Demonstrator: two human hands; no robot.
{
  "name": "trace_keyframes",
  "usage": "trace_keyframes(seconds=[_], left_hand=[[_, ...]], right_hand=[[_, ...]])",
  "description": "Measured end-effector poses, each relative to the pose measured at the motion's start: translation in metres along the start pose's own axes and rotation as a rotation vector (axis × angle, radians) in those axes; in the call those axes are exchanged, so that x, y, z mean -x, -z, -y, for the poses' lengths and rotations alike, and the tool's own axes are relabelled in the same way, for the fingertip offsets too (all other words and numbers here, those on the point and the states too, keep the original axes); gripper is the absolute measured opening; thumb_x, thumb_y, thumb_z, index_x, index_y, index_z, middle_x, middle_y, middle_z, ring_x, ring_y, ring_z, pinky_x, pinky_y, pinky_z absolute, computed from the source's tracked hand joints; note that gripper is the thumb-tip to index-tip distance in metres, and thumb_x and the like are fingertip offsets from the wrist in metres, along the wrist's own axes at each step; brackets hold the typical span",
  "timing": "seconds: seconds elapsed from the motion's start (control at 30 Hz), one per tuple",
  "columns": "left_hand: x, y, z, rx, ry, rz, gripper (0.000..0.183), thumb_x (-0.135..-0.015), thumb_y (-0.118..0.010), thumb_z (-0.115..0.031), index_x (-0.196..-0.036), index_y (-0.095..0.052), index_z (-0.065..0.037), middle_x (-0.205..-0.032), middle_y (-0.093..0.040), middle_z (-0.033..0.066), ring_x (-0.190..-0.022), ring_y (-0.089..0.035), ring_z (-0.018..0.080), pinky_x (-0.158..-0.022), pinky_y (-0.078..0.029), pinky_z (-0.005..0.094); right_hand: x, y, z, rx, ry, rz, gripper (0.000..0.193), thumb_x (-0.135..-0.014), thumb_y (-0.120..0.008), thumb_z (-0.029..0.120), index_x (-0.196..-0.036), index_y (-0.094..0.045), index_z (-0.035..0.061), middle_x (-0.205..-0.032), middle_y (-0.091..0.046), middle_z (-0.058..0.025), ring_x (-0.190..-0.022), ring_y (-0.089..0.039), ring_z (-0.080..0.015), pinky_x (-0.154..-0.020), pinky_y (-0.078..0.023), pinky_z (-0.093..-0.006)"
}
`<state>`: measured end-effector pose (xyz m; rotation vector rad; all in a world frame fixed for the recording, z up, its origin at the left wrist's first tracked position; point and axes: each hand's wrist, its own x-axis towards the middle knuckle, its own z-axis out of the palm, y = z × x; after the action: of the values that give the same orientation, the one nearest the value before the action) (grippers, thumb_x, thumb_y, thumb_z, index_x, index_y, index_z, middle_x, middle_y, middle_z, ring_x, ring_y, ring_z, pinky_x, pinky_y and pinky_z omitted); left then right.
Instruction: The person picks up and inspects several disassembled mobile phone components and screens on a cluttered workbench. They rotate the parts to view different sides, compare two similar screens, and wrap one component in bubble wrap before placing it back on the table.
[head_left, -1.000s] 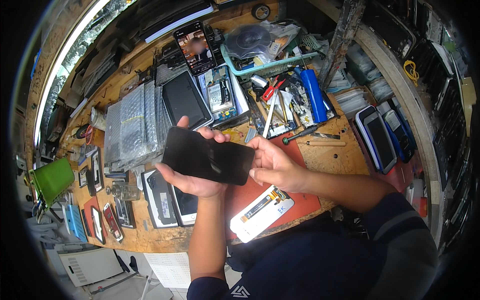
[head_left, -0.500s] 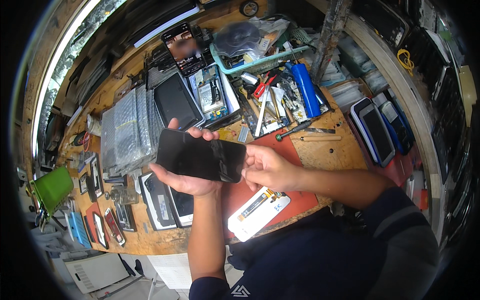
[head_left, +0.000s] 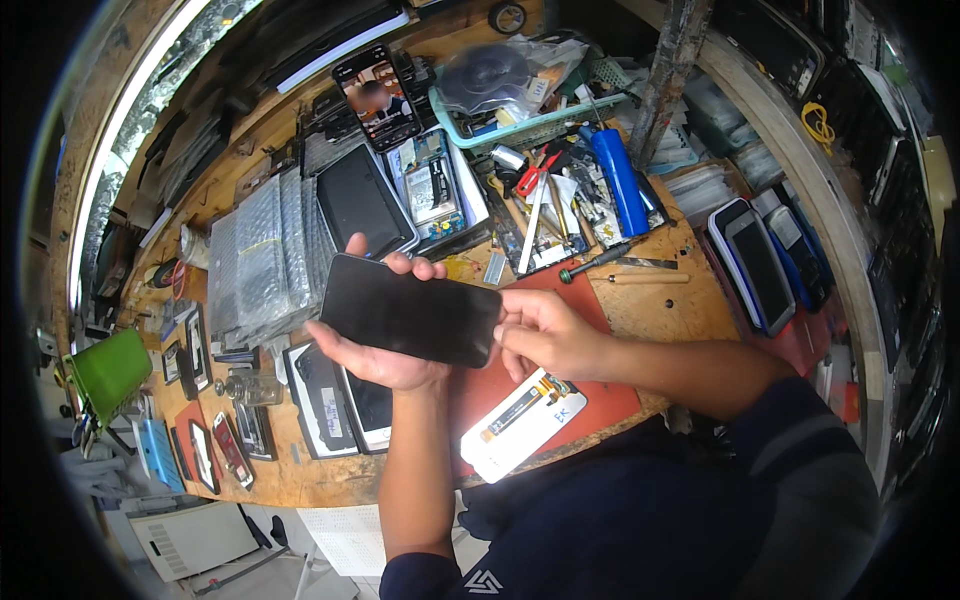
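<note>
A black smartphone (head_left: 405, 308) with a dark screen lies across my left hand (head_left: 390, 370). That palm is under the phone, the thumb along its near left side and the fingertips curled over the far edge. My right hand (head_left: 552, 335) is at the phone's right end, its thumb and fingers closed on the edge there. Whether those fingers hold anything besides the phone is hidden. Below my right hand rests a white phone display panel (head_left: 503, 452), back side up, with a dark strip and a gold-brown flex cable, on the red mat (head_left: 605, 390).
Beyond my hands are a screwdriver (head_left: 592, 264), a tool tray with a blue cylinder (head_left: 620, 180), and a box of phone boards (head_left: 432, 185). A lit phone (head_left: 376, 98) stands behind them. Bubble-wrap sleeves (head_left: 255, 250) and several phones occupy the wooden bench's (head_left: 290, 485) left side.
The whole view has shifted slightly, so the bench things appear a little to the right. Both hands keep their grip on the phone; the right fingers have moved only slightly.
</note>
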<state>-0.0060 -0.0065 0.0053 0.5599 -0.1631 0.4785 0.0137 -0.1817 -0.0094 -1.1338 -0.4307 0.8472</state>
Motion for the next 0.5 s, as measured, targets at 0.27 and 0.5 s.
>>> trace_keyframes(seconds=[0.27,0.5], left_hand=[[-0.002,0.009,-0.004,-0.001,0.075,-0.056,0.099,-0.091,-0.024,-0.084,-0.151,-0.038,-0.006,-0.116,-0.068,0.0191,-0.099,-0.069,0.0357,-0.089,-0.056,0.0506],[-0.002,0.013,-0.005,-0.01,0.083,0.024,0.099,-0.092,-0.029,-0.082,-0.151,-0.039,-0.003,-0.122,-0.066,0.0211,-0.106,-0.067,0.0352,-0.094,-0.056,0.0477]], right_hand=[[0.001,-0.001,0.001,-0.038,0.067,0.042,0.017,-0.098,-0.055,0.006,-0.112,-0.06,-0.0009,-0.091,-0.07,-0.008,-0.068,-0.061,-0.0076,-0.06,-0.051,-0.0239],[0.001,-0.001,0.001,-0.014,0.105,0.065,0.019,-0.096,-0.056,0.006,-0.114,-0.06,-0.0002,-0.092,-0.071,-0.0084,-0.069,-0.062,-0.0073,-0.061,-0.051,-0.0229]])
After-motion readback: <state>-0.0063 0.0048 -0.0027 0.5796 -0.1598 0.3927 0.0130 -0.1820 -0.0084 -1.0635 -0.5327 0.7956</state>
